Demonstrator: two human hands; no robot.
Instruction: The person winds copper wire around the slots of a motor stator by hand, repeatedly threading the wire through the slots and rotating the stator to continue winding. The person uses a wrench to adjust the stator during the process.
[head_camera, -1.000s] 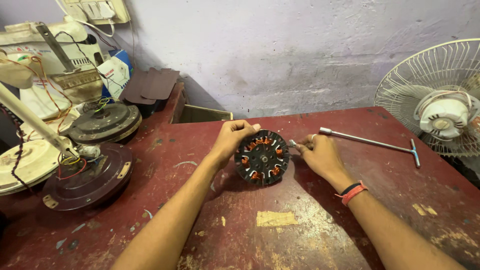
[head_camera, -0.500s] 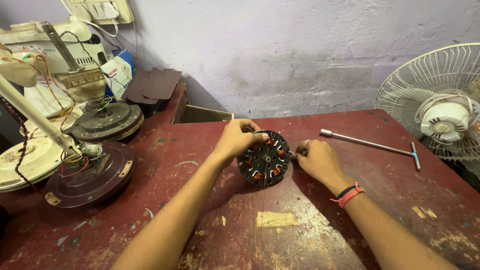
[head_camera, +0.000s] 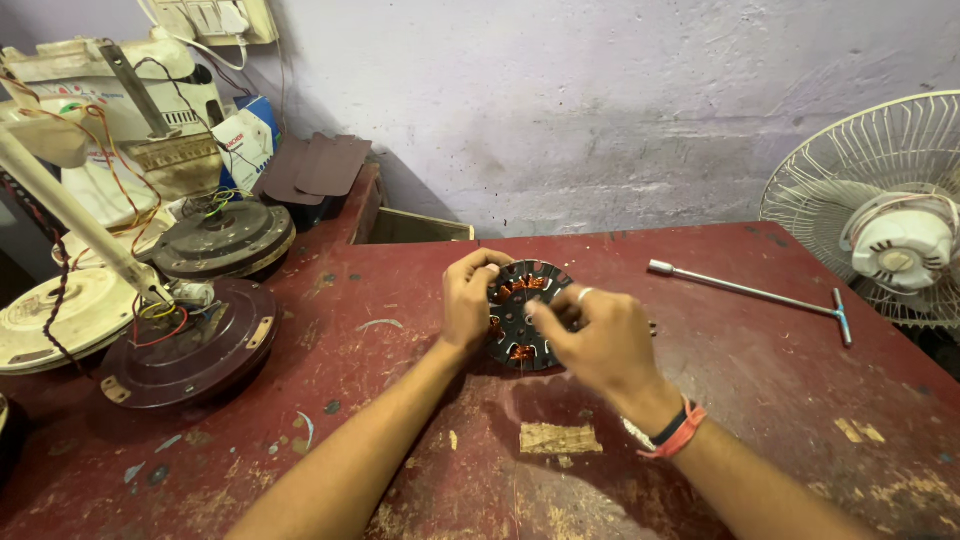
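A: Start at the bottom of the frame. What's closest?

B: Two bare forearms run up from the lower edge over a worn red table (head_camera: 400, 480). A torn scrap of tan tape (head_camera: 558, 437) is stuck to the top between them, low centre. The arm on the right wears red and dark wristbands (head_camera: 672, 436).

A: And the hands?

B: They meet at the centre of the frame on a round black motor stator (head_camera: 520, 312) with copper windings. It stands tilted on its edge on the table. The left hand (head_camera: 468, 298) is curled around its left rim, fingers over the top, thumb behind. The right hand (head_camera: 598, 335) covers its right side, fingers bent and pinching at the face; a ring shows on one finger. Both hands are closed on it.

A: Further out?

B: At centre right, well apart from the hands, a metal T-handle wrench (head_camera: 750, 292) lies flat. At left sit a dark brown ceiling fan body (head_camera: 190, 345) with loose coloured wires, and another fan housing (head_camera: 225, 238) behind it.

A: And at the back?

B: A white table fan (head_camera: 885, 215) with a wire guard at the right edge, a pale purple wall (head_camera: 600, 100), and a switchboard (head_camera: 215, 18) in the upper left corner.
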